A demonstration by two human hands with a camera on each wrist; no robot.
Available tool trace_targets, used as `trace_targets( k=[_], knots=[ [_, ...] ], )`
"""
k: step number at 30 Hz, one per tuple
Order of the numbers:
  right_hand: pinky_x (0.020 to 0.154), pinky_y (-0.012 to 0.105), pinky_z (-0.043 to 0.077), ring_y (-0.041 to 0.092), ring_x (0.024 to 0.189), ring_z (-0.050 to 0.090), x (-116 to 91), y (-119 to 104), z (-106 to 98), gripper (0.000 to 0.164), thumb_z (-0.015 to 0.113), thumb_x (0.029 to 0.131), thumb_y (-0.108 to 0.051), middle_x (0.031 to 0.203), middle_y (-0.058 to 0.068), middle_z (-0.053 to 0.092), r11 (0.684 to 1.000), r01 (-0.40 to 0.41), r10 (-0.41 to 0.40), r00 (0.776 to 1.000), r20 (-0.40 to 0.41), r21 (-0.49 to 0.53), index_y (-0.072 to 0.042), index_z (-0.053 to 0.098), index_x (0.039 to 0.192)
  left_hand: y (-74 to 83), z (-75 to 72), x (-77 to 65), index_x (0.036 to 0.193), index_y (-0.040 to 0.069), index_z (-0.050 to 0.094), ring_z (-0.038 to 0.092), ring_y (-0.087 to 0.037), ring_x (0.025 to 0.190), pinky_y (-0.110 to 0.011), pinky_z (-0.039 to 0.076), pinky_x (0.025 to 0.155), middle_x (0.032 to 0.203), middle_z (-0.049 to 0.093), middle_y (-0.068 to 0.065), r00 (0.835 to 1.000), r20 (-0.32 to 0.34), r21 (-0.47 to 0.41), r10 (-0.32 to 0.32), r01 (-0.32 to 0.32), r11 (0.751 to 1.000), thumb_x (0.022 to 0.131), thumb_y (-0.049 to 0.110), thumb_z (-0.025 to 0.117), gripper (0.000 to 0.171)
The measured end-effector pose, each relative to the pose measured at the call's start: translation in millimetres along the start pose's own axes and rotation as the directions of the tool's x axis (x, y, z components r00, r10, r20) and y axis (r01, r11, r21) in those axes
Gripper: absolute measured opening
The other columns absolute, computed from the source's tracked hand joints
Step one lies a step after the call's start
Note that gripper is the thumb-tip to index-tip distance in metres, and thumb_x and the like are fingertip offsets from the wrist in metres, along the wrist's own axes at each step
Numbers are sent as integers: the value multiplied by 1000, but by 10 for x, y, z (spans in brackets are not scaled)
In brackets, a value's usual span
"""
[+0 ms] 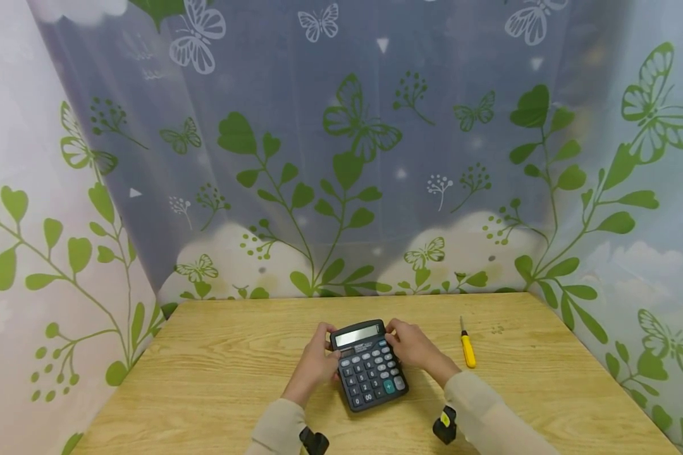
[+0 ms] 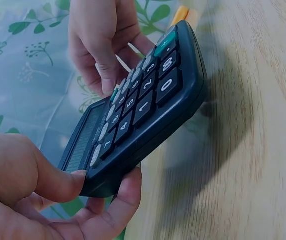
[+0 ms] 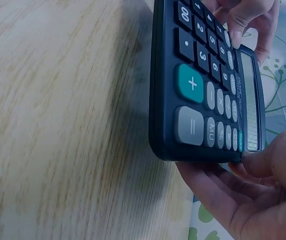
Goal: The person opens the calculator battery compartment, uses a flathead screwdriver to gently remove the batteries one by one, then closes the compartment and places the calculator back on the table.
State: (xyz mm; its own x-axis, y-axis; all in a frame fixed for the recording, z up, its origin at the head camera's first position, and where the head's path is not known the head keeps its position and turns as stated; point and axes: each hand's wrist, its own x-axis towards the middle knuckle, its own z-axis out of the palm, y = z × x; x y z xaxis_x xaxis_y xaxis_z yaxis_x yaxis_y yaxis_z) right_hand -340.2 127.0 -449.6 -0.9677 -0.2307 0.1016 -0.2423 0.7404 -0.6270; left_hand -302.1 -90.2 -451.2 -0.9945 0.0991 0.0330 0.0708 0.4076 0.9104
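Observation:
A dark calculator (image 1: 369,366) with a grey display and a green plus key is held between both hands, face up and a little tilted. My left hand (image 1: 317,363) grips its left edge near the display, thumb on top and fingers underneath, as the left wrist view shows. On the opposite edge, my right hand (image 1: 412,344) grips it the same way, its thumb (image 3: 258,162) by the display corner. In both wrist views the calculator (image 2: 133,110) is raised off the wood, with a shadow below it.
A screwdriver (image 1: 467,347) with a yellow handle lies on the wooden table (image 1: 216,366), right of the hands. Near it are a few tiny pieces (image 1: 498,329), too small to make out. A curtain (image 1: 341,208) printed with leaves and butterflies hangs behind the table.

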Motion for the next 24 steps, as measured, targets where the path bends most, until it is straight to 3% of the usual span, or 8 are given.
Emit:
trace_targets(
  k=[6, 13, 24],
  knots=[
    [66, 34, 56, 19, 80, 64, 3, 15, 7, 11, 54, 106, -5, 94, 15, 71, 1000, -23, 22, 999, 24, 17, 0, 60, 113, -1, 4, 10, 133, 7, 44, 61, -20, 68, -39, 62, 54, 102, 58, -20, 1000, 1, -14, 10, -10, 1000, 97, -10, 53, 41],
    [80, 44, 57, 23, 90, 64, 8, 14, 0, 17, 53, 105, -4, 104, 18, 71, 999, 22, -22, 1000, 10, -35, 4, 63, 115, -16, 12, 27, 135, 7, 44, 61, -20, 70, -41, 62, 55, 103, 59, -21, 1000, -5, -19, -2, 2, 1000, 98, -8, 54, 42],
    [79, 42, 54, 23, 88, 62, -1, 23, -12, 18, 49, 106, -5, 100, 16, 69, 999, 39, -39, 999, 11, -5, 3, 63, 114, -25, 33, 41, 136, 6, 45, 61, -20, 66, -43, 63, 55, 102, 59, -21, 1000, -14, -21, -7, 7, 1000, 98, -9, 55, 43]
  ],
)
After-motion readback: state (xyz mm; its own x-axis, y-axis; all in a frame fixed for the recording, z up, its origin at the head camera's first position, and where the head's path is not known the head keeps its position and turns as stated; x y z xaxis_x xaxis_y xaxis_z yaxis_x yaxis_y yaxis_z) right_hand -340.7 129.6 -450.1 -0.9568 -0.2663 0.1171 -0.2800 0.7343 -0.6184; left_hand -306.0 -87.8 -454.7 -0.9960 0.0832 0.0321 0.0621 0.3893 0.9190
